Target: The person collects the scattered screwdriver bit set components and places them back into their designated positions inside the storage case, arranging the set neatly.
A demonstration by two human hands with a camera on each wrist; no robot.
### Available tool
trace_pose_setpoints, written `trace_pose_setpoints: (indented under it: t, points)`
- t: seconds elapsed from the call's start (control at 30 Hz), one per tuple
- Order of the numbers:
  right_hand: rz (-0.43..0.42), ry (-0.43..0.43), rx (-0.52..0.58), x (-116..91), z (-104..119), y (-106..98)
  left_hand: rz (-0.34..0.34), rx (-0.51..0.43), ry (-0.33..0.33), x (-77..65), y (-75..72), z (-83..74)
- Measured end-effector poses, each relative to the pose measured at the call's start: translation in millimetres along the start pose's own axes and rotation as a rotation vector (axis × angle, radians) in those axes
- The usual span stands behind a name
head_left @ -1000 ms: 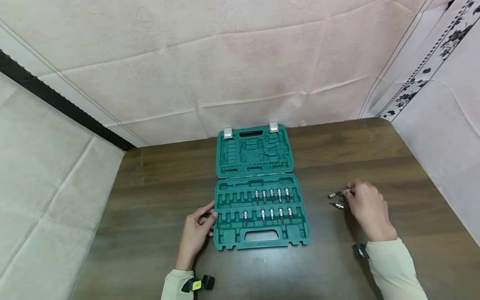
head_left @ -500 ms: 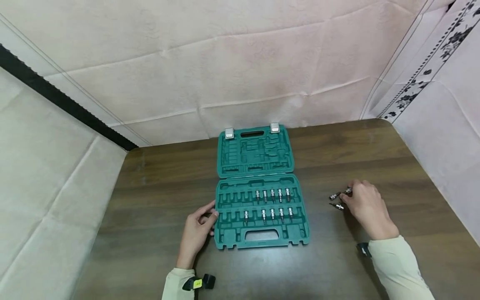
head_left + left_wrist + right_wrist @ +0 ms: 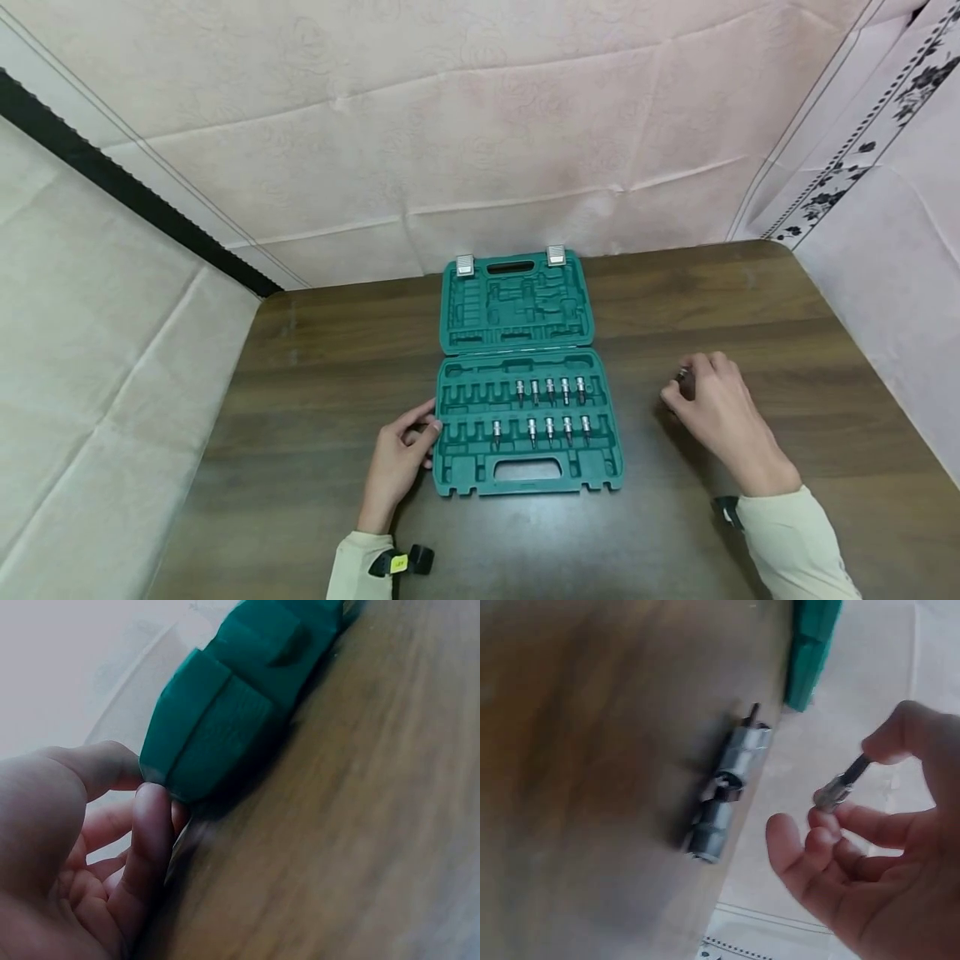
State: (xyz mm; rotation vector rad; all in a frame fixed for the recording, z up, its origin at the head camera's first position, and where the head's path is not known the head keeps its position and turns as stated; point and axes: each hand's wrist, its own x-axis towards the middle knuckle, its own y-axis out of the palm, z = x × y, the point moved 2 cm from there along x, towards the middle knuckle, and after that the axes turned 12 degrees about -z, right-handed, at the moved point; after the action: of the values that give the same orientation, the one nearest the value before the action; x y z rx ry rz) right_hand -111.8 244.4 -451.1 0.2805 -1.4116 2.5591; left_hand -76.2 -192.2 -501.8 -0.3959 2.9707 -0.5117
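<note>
The counter (image 3: 322,433) is cut off at the bottom, with the open green bit-socket case (image 3: 513,412) on it. Left hand (image 3: 397,458) grips the case's left edge, some fingers tucked out of sight. Right hand (image 3: 716,408), well right of the case, pinches one bit socket (image 3: 843,785). Head cam shows just a dark sliver; right wrist cam also catches two blurry loose sockets (image 3: 739,754) on the counter. Half a second ago head cam saw loose ones too; now the hand's over that spot.

One case (image 3: 517,410), thirteen bit sockets (image 3: 550,387), two hands (image 3: 397,467) (image 3: 722,417).
</note>
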Motion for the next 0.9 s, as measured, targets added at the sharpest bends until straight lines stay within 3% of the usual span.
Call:
trace_pose_setpoints:
  t: [0.33,0.57,0.9]
  points:
    - [-0.022,-0.068,0.066,2,35,-7,-0.004,0.009,0.0,-0.4,0.5,0.4]
    - [0.021,-0.09,0.125,2,59,-3,-0.007,0.017,0.009,0.8,2.8,0.5]
    - [0.036,-0.254,0.112,3,93,8,-0.013,0.024,-0.002,-0.2,2.3,0.2]
